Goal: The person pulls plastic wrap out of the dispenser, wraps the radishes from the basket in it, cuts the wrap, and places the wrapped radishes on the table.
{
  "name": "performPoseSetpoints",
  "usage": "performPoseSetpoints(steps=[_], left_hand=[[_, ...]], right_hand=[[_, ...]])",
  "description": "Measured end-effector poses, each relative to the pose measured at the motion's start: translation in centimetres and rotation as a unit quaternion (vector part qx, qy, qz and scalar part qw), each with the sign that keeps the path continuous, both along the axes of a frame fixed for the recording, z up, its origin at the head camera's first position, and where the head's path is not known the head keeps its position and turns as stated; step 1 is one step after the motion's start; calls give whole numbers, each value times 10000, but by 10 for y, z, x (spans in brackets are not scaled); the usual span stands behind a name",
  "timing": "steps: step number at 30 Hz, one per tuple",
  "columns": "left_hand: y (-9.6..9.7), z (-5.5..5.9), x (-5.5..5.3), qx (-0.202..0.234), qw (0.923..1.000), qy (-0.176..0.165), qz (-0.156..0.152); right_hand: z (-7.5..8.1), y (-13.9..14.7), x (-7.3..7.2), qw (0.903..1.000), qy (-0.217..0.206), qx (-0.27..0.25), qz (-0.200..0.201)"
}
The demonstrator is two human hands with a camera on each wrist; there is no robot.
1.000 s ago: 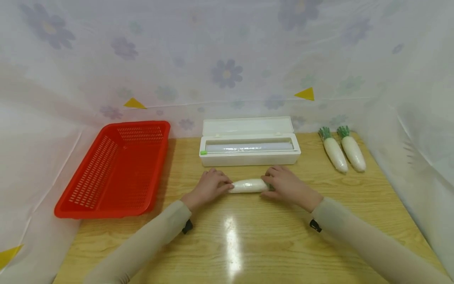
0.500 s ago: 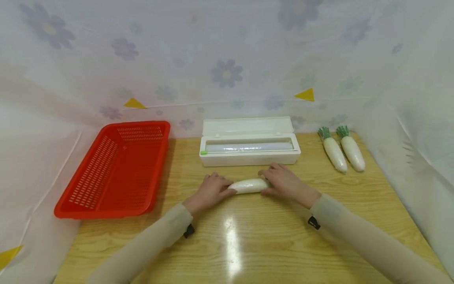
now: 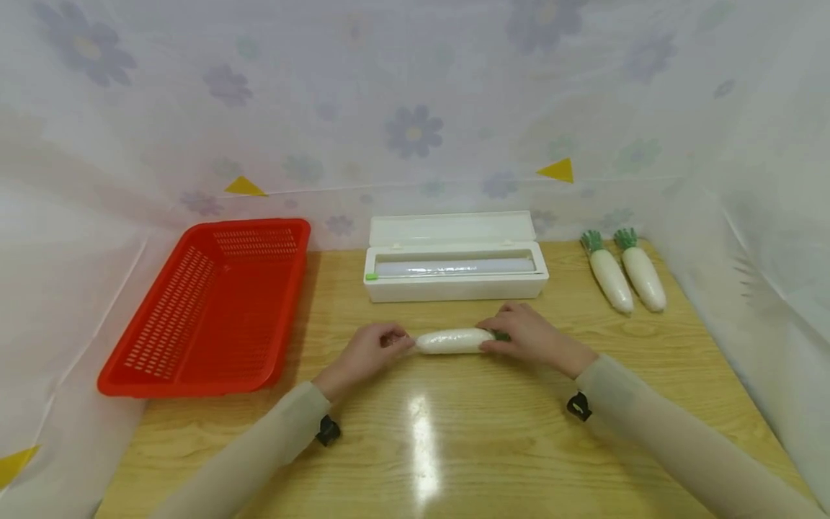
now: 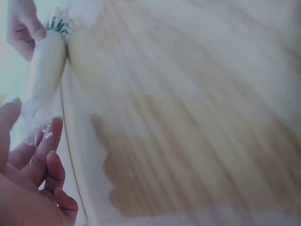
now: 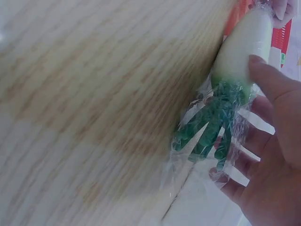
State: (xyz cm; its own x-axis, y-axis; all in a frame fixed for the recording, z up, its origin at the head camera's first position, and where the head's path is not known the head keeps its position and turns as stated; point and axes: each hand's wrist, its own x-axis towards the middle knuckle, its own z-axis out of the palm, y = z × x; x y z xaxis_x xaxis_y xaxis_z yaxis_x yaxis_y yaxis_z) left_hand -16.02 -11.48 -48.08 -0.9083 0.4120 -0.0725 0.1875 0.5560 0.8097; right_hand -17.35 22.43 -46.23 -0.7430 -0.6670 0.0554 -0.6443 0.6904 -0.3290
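A white radish (image 3: 454, 341) with green stalks lies crosswise on the table, wrapped in clear plastic wrap. My right hand (image 3: 528, 337) grips its leafy end, the thumb on the white body and the fingers behind. In the right wrist view, loose plastic wrap (image 5: 202, 136) surrounds the green stalks (image 5: 211, 122). At the tapered end, my left hand (image 3: 368, 353) pinches the film just off the tip. The left wrist view shows a twist of film (image 4: 40, 122) running from the radish (image 4: 47, 68) to the left fingers.
A white plastic-wrap box (image 3: 456, 288), lid up and roll inside, stands behind the hands. To the left is a red perforated basket (image 3: 223, 317). Two more wrapped radishes (image 3: 609, 281) lie at the right back. A flowered sheet (image 3: 415, 86) hangs behind the table.
My left hand has drawn back left from the radish's tapered end onto the film beyond it. The radish has shifted slightly in place, with my right hand still holding its leafy end.
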Motion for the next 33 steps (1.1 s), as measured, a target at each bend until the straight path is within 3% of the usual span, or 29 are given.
performPoseSetpoints(steps=[5, 10, 14, 17, 21, 27, 30, 33], left_hand=[[-2, 7, -1, 172, 9990, -303, 284], [2, 11, -3, 106, 9994, -227, 236], [7, 14, -3, 349, 9986, -196, 357], [14, 16, -2, 417, 9980, -4, 474], [23, 18, -1, 372, 9984, 210, 372], [30, 21, -1, 837, 9955, -250, 375], [29, 20, -3, 802, 9962, -80, 327], [29, 17, -5, 491, 9976, 406, 255]], right_hand=[[5, -3, -3, 9996, -138, 261, -22], [10, -4, -5, 9988, -214, 430, -39], [12, -4, -7, 9983, -272, 522, -19], [13, -3, -7, 9977, -280, 613, -34], [15, -3, -7, 9971, -274, 700, -64], [15, -4, -8, 9972, -230, 713, 5], [13, -4, -9, 9974, -217, 684, 37], [13, -5, -11, 9977, -250, 631, 53]])
